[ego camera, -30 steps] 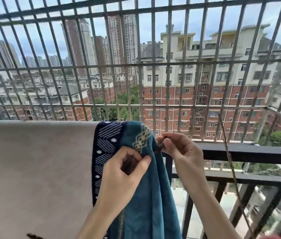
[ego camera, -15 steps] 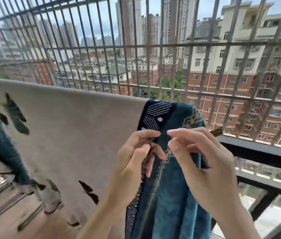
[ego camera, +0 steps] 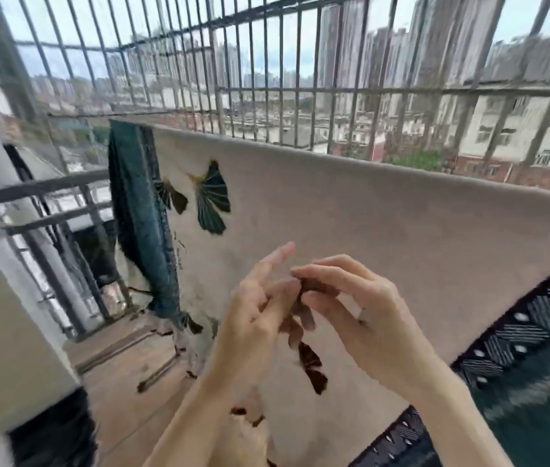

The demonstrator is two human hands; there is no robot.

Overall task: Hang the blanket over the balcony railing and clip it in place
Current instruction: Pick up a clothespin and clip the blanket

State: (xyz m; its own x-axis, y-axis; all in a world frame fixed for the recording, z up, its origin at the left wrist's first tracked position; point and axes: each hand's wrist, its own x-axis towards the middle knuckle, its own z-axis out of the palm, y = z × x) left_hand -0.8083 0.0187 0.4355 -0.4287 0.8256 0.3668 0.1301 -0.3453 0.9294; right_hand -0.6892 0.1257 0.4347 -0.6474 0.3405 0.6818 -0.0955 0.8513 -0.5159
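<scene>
Left hand [ego camera: 260, 311] and right hand [ego camera: 364, 315] pinch a small dark clip [ego camera: 315, 287], blurred, between curled fingertips. Behind, the blanket [ego camera: 385, 224] drapes over the railing [ego camera: 41, 187]: soft beige pile, leaf motifs, teal border; likely heavy and slide-prone, best gripped at its folded top edge. Steel grille bars [ego camera: 300, 89] beyond.

The blanket [ego camera: 368, 230] hung over the railing [ego camera: 41, 186], beige side inward with dark leaf prints. Its teal face showed at the left end and lower right, edged by a navy patterned border. The right hand [ego camera: 364, 311] pinched a small dark object [ego camera: 315, 285], blurred. The left hand [ego camera: 256, 315] touched it with its fingertips, grip unclear. Metal bars [ego camera: 280, 79] rose above.
</scene>
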